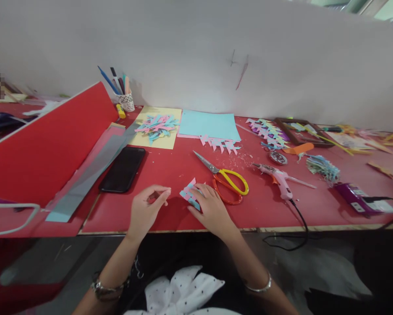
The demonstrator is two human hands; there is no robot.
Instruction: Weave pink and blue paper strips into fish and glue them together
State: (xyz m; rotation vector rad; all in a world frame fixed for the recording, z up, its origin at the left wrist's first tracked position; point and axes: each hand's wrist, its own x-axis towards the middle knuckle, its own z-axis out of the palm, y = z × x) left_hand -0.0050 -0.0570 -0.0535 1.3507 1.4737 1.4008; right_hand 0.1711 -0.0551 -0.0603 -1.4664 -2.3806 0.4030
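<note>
Just above the front of the red table, my left hand (146, 209) has thumb and fingertips pinched together; anything between them is too small to make out. My right hand (212, 209) curls over a small pink-and-blue folded paper chain (187, 192), its fingers covering the right part. Right behind that hand lie scissors (212, 168) with one yellow and one red handle, blades apart. Further back, a similar pink-and-blue paper chain (220, 144) rests at the edge of light blue paper sheets (208, 123). A heap of pink and blue paper strips (159, 126) sits on a yellow sheet (165, 143).
To the left are a black phone (123, 169), long paper strips (85, 173), a red upright board (58, 140) and a pen cup (127, 103). On the right lie a pink glue gun (277, 175) with a black cord, a purple power box (357, 199) and a wooden frame (301, 131).
</note>
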